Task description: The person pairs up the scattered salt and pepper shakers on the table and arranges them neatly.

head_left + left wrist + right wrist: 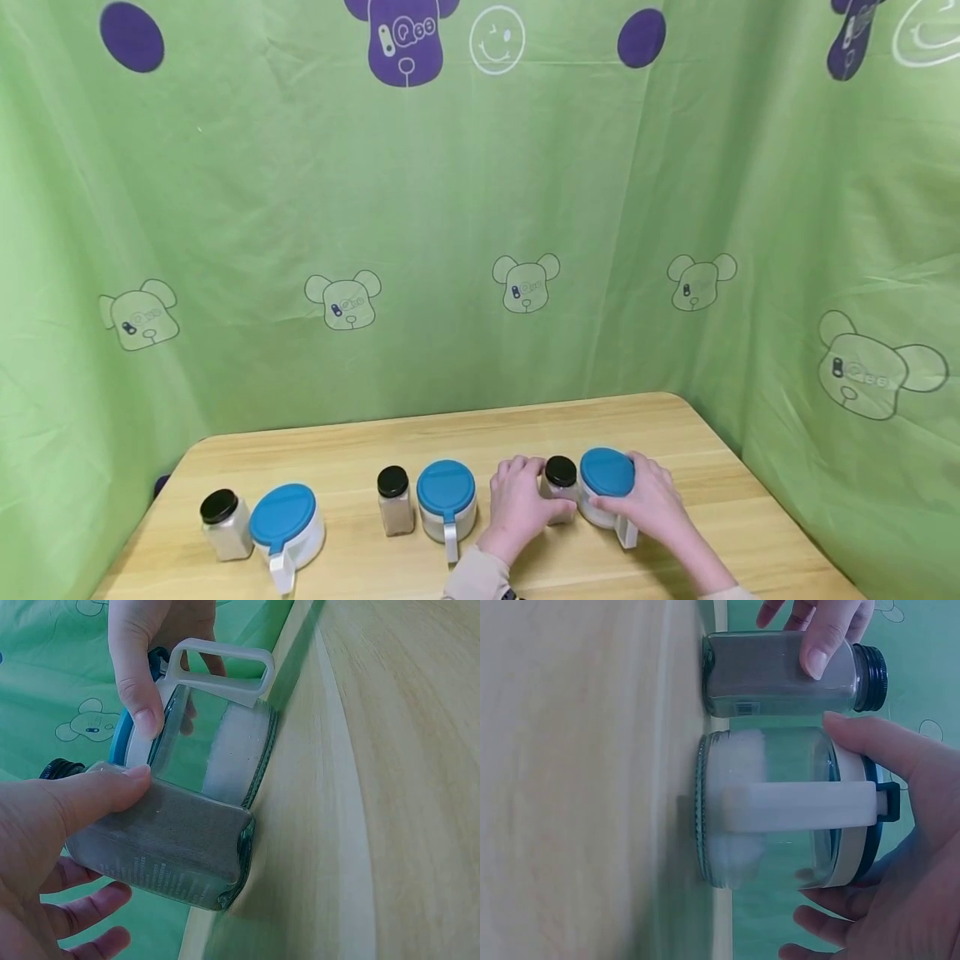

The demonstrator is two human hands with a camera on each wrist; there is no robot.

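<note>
My left hand holds a square glass spice jar with a black lid and grey-brown powder inside. Its thumb lies along the jar's near face, with the fingers around the far side. Immediately right of it, my right hand grips a round glass seasoning jar by its upper part, thumb on one side and fingers on the other. That jar has a blue lid, a white handle and white contents in its lower part. Both jars stand upright side by side, their bases close to the table.
Two similar pairs stand to the left on the wooden table: a black-lidded jar beside a blue-lidded jar, and farther left another black-lidded jar beside a blue-lidded jar. Green printed curtain surrounds the table's back and sides.
</note>
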